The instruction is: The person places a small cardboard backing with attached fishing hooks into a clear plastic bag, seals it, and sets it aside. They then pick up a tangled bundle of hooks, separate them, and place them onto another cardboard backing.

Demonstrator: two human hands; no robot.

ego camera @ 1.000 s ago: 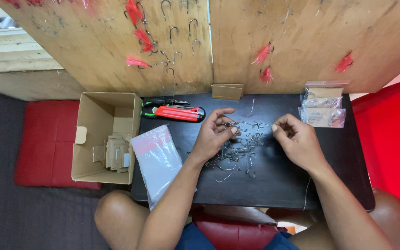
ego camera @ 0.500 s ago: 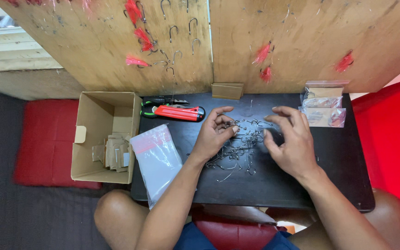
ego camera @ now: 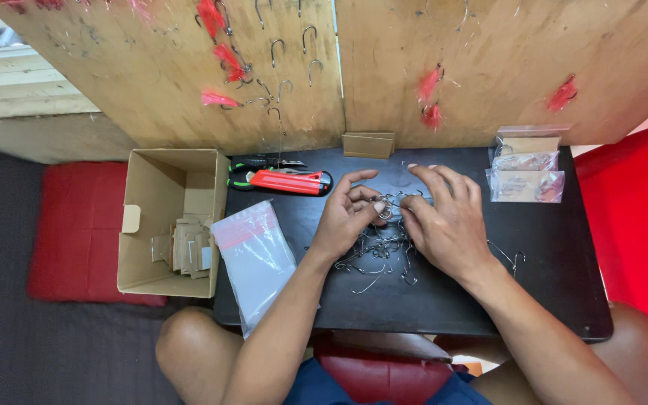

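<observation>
On the black table [ego camera: 549, 300], a loose heap of metal fish hooks [ego camera: 375, 251] is being worked by both hands. One hook is being pinched between the left hand [ego camera: 348, 217] fingertips, while the right hand [ego camera: 448, 221] is being laid, fingers spread, over the heap. Alongside are being kept a clear zip bag [ego camera: 255, 259], a cardboard box [ego camera: 168, 217] and red-handled pliers [ego camera: 286, 180].

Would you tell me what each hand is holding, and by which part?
The left hand pinches a metal hook by fingertips; which part, unclear. The right hand rests on the hook pile.
</observation>
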